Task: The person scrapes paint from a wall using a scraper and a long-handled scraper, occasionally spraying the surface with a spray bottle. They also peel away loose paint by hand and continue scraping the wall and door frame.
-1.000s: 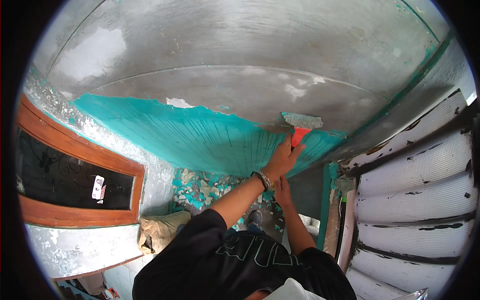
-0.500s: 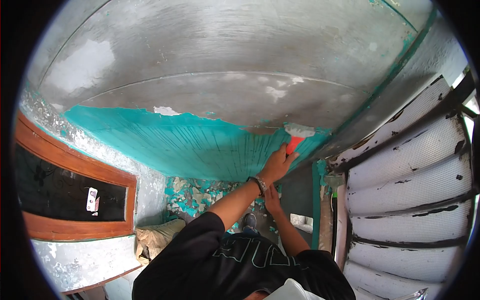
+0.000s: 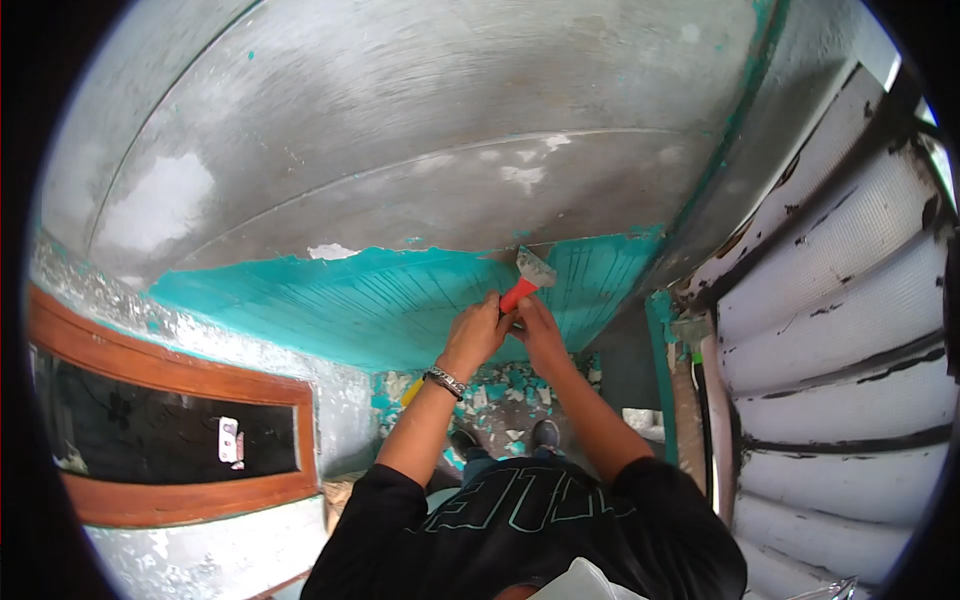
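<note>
A paint scraper with a red handle [image 3: 517, 294] and a broad blade flecked with paint is held up in front of the wall. My left hand [image 3: 474, 335], with a bracelet at the wrist, is closed around the lower handle. Close beside it, my right hand [image 3: 541, 338] has its fingers on the handle near the blade. Behind the tool is a band of teal paint [image 3: 340, 300] with a ragged upper edge. Bare grey wall [image 3: 400, 190] lies above this edge.
Teal and pale paint flakes [image 3: 490, 392] litter the floor around my shoes [image 3: 546, 434]. A wood-framed dark window [image 3: 180, 435] is at left. White corrugated panels [image 3: 840, 330] on dark bars stand at right. Something yellow [image 3: 412, 390] shows beside my left wrist.
The scraper has come off the right part of the teal edge, moving left and turning its blade up-right. My right hand has risen from low down to the handle.
</note>
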`<act>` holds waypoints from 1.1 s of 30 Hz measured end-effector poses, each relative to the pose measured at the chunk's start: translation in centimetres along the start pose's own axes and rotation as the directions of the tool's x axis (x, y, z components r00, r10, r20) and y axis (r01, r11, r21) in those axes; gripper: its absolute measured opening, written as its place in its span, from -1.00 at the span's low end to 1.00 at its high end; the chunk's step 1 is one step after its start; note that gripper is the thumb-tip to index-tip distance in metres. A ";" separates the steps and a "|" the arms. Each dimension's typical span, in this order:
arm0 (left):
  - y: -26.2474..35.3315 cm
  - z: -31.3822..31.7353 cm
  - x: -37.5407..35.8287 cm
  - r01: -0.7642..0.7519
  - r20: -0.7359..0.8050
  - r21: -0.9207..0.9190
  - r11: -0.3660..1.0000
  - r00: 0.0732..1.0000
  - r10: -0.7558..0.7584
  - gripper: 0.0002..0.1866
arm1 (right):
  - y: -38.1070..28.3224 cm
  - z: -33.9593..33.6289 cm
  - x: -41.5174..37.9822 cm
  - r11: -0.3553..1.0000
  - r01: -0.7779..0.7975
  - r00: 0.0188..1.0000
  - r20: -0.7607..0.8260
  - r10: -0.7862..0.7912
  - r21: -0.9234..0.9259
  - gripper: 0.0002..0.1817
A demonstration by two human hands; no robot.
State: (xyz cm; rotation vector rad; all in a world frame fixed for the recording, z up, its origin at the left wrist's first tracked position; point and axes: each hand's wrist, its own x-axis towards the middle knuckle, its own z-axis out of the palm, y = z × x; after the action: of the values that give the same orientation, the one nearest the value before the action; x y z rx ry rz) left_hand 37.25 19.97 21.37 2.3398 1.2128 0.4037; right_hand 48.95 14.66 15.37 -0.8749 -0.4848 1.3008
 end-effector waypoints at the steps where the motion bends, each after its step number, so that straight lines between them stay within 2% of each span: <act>1: -0.2 -0.5 0.0 -0.010 0.014 0.017 1.000 1.000 0.009 -0.68 | 0.5 0.8 0.8 1.000 0.001 1.000 0.005 -0.001 -0.016 -0.60; 3: -0.6 -1.5 0.0 0.022 -0.062 0.089 0.996 0.998 -0.016 -0.68 | 1.4 2.5 1.4 1.000 0.008 1.000 0.001 -0.008 -0.013 -0.63; 5: -0.3 -3.9 -1.4 0.030 -0.026 0.083 0.996 0.999 -0.028 -0.69 | 1.4 3.9 1.6 0.986 0.089 0.996 -0.038 -0.085 0.139 -0.65; 6: -0.3 -5.2 -2.5 0.057 -0.005 0.061 0.996 0.998 -0.057 -0.69 | 0.8 4.6 1.6 0.985 0.093 0.995 -0.049 -0.087 0.143 -0.65; 8: -2.2 -7.9 -5.6 0.093 -0.006 0.153 0.984 0.996 -0.093 -0.70 | -0.4 6.2 1.1 0.973 0.103 0.991 -0.106 -0.082 0.207 -0.64; 10: -4.6 -10.8 -9.1 0.065 -0.015 0.288 0.955 0.998 -0.063 -0.66 | -0.4 7.1 1.0 0.971 0.105 0.988 -0.137 -0.076 0.214 -0.64; 12: -5.8 -13.0 -11.9 0.127 0.013 0.345 0.930 0.990 -0.140 -0.68 | 0.1 7.8 0.9 0.970 0.107 0.982 -0.177 -0.068 0.220 -0.64; 13: -6.2 -13.2 -12.7 0.110 0.024 0.348 0.931 0.992 -0.126 -0.68 | 0.3 8.2 1.0 0.966 0.143 0.980 -0.167 -0.108 0.215 -0.64; 15: -6.7 -13.3 -13.6 0.148 0.022 0.264 0.953 0.987 -0.159 -0.69 | 0.4 8.9 1.1 0.959 0.190 0.973 -0.169 -0.156 0.209 -0.64; 17: -6.6 -13.4 -13.2 0.114 0.059 0.261 0.959 0.989 -0.133 -0.69 | 0.0 9.5 1.0 0.953 0.232 0.947 -0.270 -0.176 0.195 -0.64; 19: -6.9 -13.4 -12.4 0.049 0.114 0.168 0.985 0.991 -0.069 -0.67 | 0.2 8.9 1.6 0.932 0.299 0.925 -0.300 -0.232 0.203 -0.63; 21: -7.0 -13.9 -11.8 0.031 0.135 0.178 0.983 0.989 -0.056 -0.67 | 0.5 9.1 1.7 0.909 0.366 0.900 -0.324 -0.291 0.200 -0.63; 24: -8.2 -15.1 -11.9 -0.043 0.091 0.141 0.989 0.995 0.030 -0.66 | 0.8 10.4 1.7 0.892 0.377 0.897 -0.340 -0.284 0.250 -0.62; 26: -9.5 -15.8 -12.8 -0.059 0.064 0.075 0.995 0.996 0.054 -0.66 | 1.1 11.9 1.3 0.922 0.306 0.918 -0.330 -0.219 0.239 -0.61; 29: -10.2 -15.3 -12.0 -0.072 0.081 0.038 0.997 0.994 0.069 -0.66 | 0.9 11.4 1.9 0.917 0.355 0.895 -0.348 -0.278 0.180 -0.60; 31: -8.9 -15.0 -10.6 -0.121 0.087 0.034 0.992 0.989 0.117 -0.65 | -0.4 10.3 2.3 0.915 0.372 0.866 -0.413 -0.282 0.155 -0.60; 33: -7.6 -14.5 -8.8 -0.172 0.084 0.024 0.985 0.982 0.169 -0.64 | -1.8 8.5 2.9 0.901 0.377 0.846 -0.476 -0.240 0.215 -0.61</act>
State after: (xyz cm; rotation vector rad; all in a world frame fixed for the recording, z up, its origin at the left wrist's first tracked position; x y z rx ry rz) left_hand 20.36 20.43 29.17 2.4710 0.9914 0.3447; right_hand 44.39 19.84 21.43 -0.7618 -0.0564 0.8098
